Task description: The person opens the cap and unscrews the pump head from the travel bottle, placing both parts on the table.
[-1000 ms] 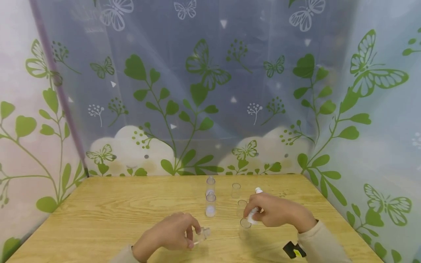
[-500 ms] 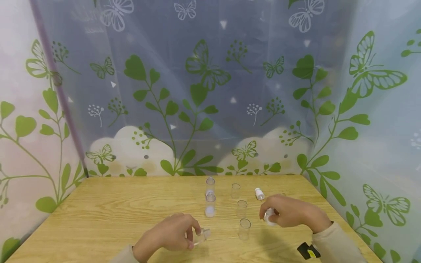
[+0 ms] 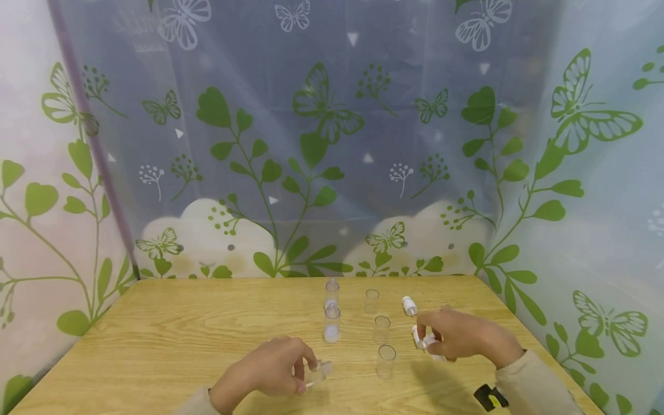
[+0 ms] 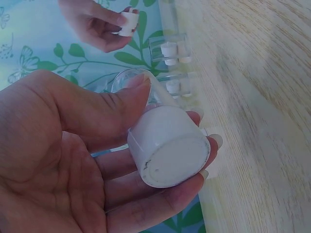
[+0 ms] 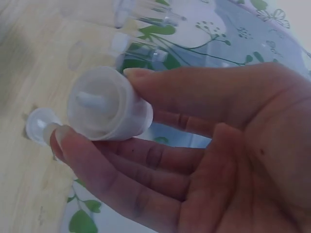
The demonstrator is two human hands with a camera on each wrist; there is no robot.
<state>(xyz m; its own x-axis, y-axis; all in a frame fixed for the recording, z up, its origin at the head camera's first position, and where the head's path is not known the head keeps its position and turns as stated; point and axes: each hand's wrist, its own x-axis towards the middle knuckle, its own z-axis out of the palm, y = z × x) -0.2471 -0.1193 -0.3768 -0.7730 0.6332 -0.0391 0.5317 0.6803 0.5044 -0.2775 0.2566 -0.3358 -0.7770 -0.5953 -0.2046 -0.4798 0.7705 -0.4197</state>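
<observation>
My left hand [image 3: 277, 366] grips a small clear bottle [image 3: 317, 373] above the table; its white base [image 4: 170, 148] faces the left wrist camera, thumb on the clear wall. In my right hand [image 3: 461, 334], thumb and fingers pinch a white round cap [image 5: 104, 104] with a short stem inside its open end. Beside those fingertips another white piece [image 5: 41, 125] lies on the table. A white pump top [image 3: 409, 305] lies farther back. Clear open cylinders [image 3: 386, 363] stand in a row between my hands.
Two clear bottles [image 3: 332, 323] with whitish lower parts stand one behind the other at the middle back of the wooden table [image 3: 207, 311]. A black object with a yellow mark [image 3: 490, 397] is near the right sleeve. Patterned curtains [image 3: 332, 173] bound the back and sides.
My right hand has moved right, away from the nearest clear cylinder, with a white cap in its fingers. The white pieces behind and beside it show more now. My left hand has hardly moved.
</observation>
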